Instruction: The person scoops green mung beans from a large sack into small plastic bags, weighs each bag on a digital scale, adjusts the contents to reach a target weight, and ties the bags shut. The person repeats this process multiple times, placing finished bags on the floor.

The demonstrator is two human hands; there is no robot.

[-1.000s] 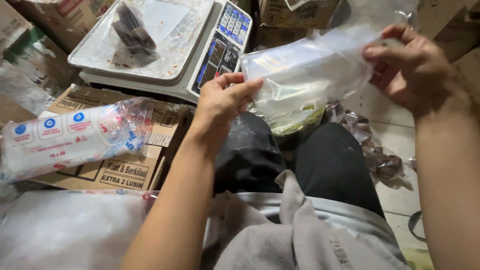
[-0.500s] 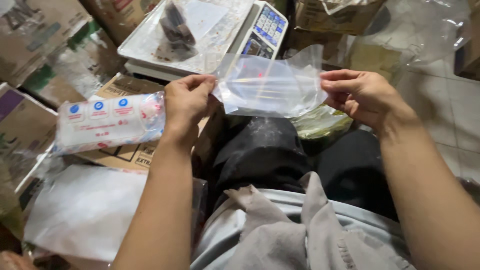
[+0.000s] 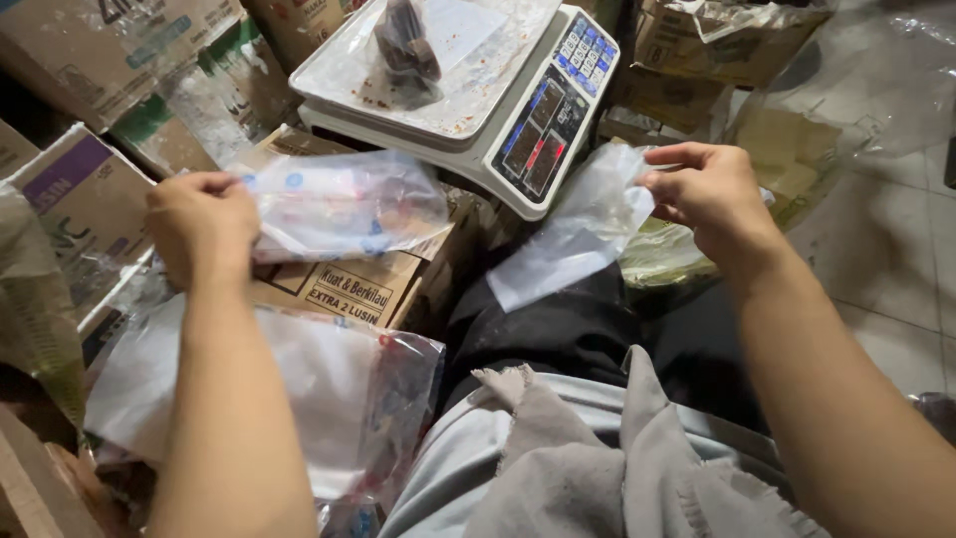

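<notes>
Fingers (image 3: pixel 665 184) pinch one clear bag (image 3: pixel 573 234).

Left hand (image 3: pixel 202 227) now off the clear bag (image 3: pixel 578 231), on the bag pack (image 3: pixel 344 206); right hand (image 3: pixel 709 194) holds alone

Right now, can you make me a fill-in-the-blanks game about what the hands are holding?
1. The right hand holds a clear plastic ____.
2. The left hand grips a pack of bags lying on a cardboard ____.
3. A dark lump sits on the white ____ with buttons.

Missing words: bag; box; scale
</notes>
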